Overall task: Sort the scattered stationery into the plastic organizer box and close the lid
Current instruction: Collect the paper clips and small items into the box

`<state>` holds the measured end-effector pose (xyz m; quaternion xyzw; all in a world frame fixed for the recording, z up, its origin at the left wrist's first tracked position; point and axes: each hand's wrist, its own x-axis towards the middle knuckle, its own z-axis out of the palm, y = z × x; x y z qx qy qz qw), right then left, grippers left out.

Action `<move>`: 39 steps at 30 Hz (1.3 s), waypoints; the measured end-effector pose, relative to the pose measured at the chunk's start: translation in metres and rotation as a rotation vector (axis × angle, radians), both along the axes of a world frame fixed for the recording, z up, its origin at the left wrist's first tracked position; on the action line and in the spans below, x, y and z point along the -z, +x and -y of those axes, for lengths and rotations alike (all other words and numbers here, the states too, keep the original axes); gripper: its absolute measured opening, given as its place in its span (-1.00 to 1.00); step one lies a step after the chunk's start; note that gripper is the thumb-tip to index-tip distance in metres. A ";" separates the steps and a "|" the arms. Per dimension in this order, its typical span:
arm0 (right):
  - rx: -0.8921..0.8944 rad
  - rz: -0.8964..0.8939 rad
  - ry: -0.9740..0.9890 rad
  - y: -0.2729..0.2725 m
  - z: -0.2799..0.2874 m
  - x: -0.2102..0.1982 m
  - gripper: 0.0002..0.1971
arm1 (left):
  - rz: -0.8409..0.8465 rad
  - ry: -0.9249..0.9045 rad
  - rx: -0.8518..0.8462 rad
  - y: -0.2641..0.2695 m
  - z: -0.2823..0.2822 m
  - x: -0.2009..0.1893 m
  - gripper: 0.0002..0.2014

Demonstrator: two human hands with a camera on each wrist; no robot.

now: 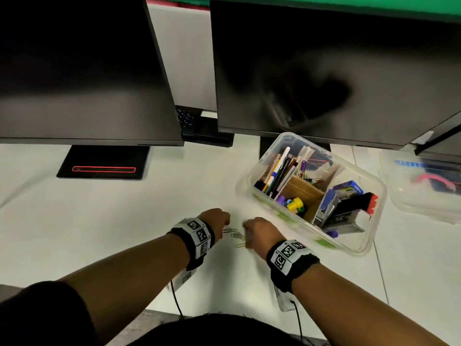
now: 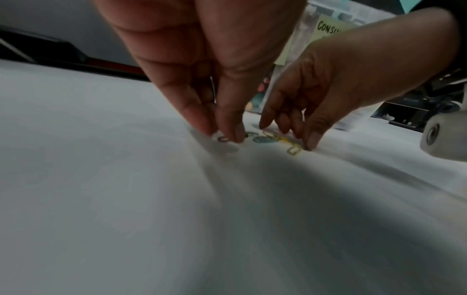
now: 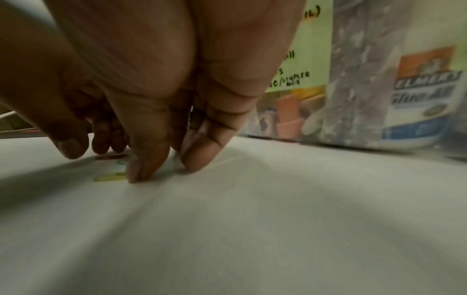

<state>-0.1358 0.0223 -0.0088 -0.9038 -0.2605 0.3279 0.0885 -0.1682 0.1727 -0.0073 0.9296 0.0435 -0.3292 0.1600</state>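
Several coloured paper clips (image 1: 237, 237) lie in a small cluster on the white table between my two hands. My left hand (image 1: 219, 221) points its fingers down, and thumb and forefinger (image 2: 227, 133) pinch a dark clip (image 2: 222, 139) against the table. My right hand (image 1: 252, 228) stands just right of the cluster, its fairly straight fingertips (image 3: 141, 173) pressing on the table. Its thumb touches the end of a yellow clip (image 3: 108, 177), also seen from the left wrist (image 2: 294, 149). The clear plastic organizer box (image 1: 252, 176) stands open to the right, holding pens, clips and staple boxes.
The box's clear lid (image 1: 424, 193) lies at the far right. Two dark monitors (image 1: 87, 71) hang over the back of the table, with a black stand base (image 1: 104, 162) at the left. A glue bottle (image 3: 424, 99) shows through the box wall.
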 end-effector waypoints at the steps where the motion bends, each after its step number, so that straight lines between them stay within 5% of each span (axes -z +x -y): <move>1: 0.009 -0.002 0.013 0.001 0.000 0.002 -0.62 | 0.020 -0.007 -0.021 -0.002 0.001 0.003 -0.59; 4: 0.046 -0.004 0.069 0.002 -0.005 0.011 -0.54 | 0.068 -0.036 -0.088 -0.003 0.003 0.010 -0.68; 9: 0.103 0.009 0.128 -0.002 -0.019 0.014 -0.75 | 0.118 -0.087 -0.133 0.001 0.010 0.008 -0.76; 20: 0.105 0.035 0.148 0.001 -0.020 0.022 -0.76 | 0.054 -0.091 -0.116 -0.008 0.003 0.010 -0.44; 28: 0.019 0.069 0.082 -0.001 -0.023 0.021 -0.79 | 0.056 0.000 -0.063 -0.002 0.016 0.004 -0.75; 39: 0.009 0.093 0.028 -0.002 -0.009 0.015 -0.80 | 0.026 0.096 0.002 -0.007 0.019 0.006 -0.78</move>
